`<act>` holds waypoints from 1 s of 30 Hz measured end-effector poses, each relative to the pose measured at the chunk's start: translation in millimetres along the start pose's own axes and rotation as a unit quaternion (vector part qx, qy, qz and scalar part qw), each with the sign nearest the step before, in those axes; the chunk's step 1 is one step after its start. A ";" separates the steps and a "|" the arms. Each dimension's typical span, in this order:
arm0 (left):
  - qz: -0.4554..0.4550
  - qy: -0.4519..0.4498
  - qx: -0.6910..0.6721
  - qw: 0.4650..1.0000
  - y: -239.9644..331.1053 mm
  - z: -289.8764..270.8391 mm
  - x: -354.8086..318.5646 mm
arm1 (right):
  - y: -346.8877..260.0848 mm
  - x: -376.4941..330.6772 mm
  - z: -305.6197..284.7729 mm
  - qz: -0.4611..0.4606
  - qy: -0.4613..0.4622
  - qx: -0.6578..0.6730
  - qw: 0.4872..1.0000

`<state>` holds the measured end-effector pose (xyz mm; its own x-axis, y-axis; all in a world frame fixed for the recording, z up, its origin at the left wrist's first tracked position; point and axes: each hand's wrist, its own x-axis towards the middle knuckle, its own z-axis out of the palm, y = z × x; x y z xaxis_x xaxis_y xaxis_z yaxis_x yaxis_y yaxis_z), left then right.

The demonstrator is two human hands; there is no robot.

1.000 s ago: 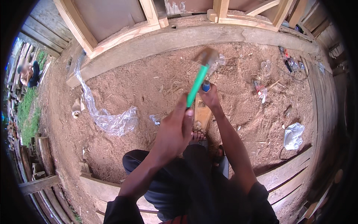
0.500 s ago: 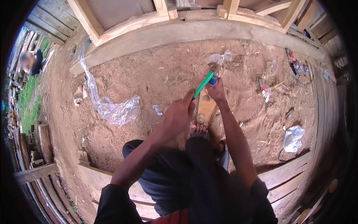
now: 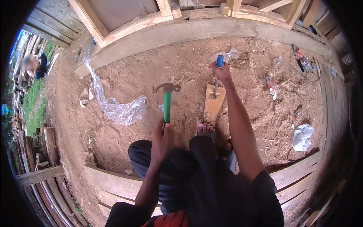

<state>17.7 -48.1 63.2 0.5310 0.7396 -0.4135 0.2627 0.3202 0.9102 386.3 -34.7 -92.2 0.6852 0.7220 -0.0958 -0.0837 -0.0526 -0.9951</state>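
My left hand [image 3: 162, 139] is wrapped round the green handle of a claw hammer [image 3: 167, 103], whose head is raised to the left of the board. My right hand [image 3: 222, 72] grips a chisel [image 3: 220, 60] just below the top of its blue handle. The chisel's metal blade reaches down to a cut recess in a short wooden board [image 3: 214, 109]. One of my feet [image 3: 205, 128] rests at the near end of that board, which lies on the ground. The exact contact of the chisel tip is hard to make out.
Crumpled clear plastic sheeting [image 3: 126, 111] lies to the left, and a white bag [image 3: 302, 137] to the right. Small tools [image 3: 300, 62] lie at the far right. Wooden frames [image 3: 140, 28] stand along the far beam [image 3: 181, 32]. A person [image 3: 36, 66] sits outside at left.
The hammer has swung back from the chisel's top, leftward and toward me, with my left hand. My right hand still holds the chisel, whose blue handle now shows upright.
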 end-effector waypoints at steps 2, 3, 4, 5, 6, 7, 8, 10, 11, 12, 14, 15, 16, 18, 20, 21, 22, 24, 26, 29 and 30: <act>-0.020 0.008 -0.010 1.000 -2.4 -6.9 -8.8 | 10.8 4.3 -0.9 0.014 0.009 0.015 1.000; -0.026 0.007 -0.011 1.000 -1.1 -9.0 -11.5 | 15.4 5.8 -5.5 0.017 0.032 0.017 0.999; -0.030 0.009 -0.011 0.999 0.6 -12.1 -14.2 | 14.4 8.4 -5.3 0.018 0.051 0.021 0.998; -0.029 0.012 -0.013 0.999 0.5 -15.0 -16.5 | 12.7 10.9 -7.9 0.019 0.073 0.025 0.997; -0.028 0.014 -0.014 0.999 -0.7 -17.4 -18.2 | 8.1 15.8 -16.3 0.097 0.154 -0.042 0.982; -0.028 0.011 -0.017 0.999 -2.3 -19.2 -19.3 | 21.2 14.9 -39.3 0.111 0.211 0.011 0.971; -0.031 0.000 -0.039 0.999 -3.8 -19.4 -19.0 | 35.2 10.4 -68.3 0.122 0.271 0.061 0.953; -0.036 0.005 -0.078 0.996 -7.5 -28.2 -21.5 | 31.4 -19.1 -75.3 0.094 0.225 0.213 0.946; -0.039 0.014 -0.069 0.997 -7.2 -31.7 -21.8 | 16.3 -35.4 -66.5 0.078 0.208 0.217 0.950; -0.046 0.027 -0.056 0.997 -8.0 -34.8 -23.9 | 4.9 -54.6 -53.3 0.069 0.190 0.224 0.953; -0.052 0.036 -0.041 0.997 -12.4 -40.4 -22.4 | -7.9 -93.6 -46.8 0.039 0.183 0.244 0.952; -0.052 0.039 -0.034 0.997 -16.3 -41.9 -18.6 | -14.5 -112.6 -46.7 0.037 0.181 0.219 0.958; -0.050 0.038 -0.031 0.998 -19.3 -41.1 -15.3 | -23.4 -129.9 -49.7 0.033 0.180 0.192 0.964; -0.055 0.040 -0.035 0.997 -19.4 -40.9 -12.4 | -35.5 -157.1 -51.1 0.010 0.191 0.138 0.972; -0.062 0.044 -0.048 0.996 -20.8 -40.4 -11.5 | -42.0 -174.8 -49.9 -0.028 0.212 0.081 0.974; -0.066 0.047 -0.058 0.995 -22.2 -40.2 -11.6 | -41.3 -175.7 -49.7 -0.047 0.215 0.085 0.972; -0.069 0.050 -0.067 0.994 -22.4 -40.0 -11.7 | -40.0 -175.2 -49.4 -0.067 0.218 0.092 0.969; -0.062 0.042 -0.083 0.994 -26.0 -39.7 -13.1 | -33.1 -169.9 -47.6 -0.096 0.202 0.113 0.968; -0.058 0.037 -0.076 0.995 -29.0 -38.7 -13.9 | -28.4 -159.4 -34.3 -0.134 0.170 0.145 0.966; -0.065 0.033 -0.049 0.996 -35.4 -31.2 -16.1 | -27.1 -158.3 -10.7 -0.137 0.157 0.116 0.971; -0.072 0.033 -0.051 0.996 -38.3 -28.1 -16.8 | -28.8 -163.8 -5.9 -0.118 0.159 0.070 0.978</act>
<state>-24.0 -56.1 36.0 0.4384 0.7179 -0.5407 0.2481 0.4816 0.8405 280.8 -155.5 -48.0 0.8855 0.4512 0.1108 0.0200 0.2013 -0.9793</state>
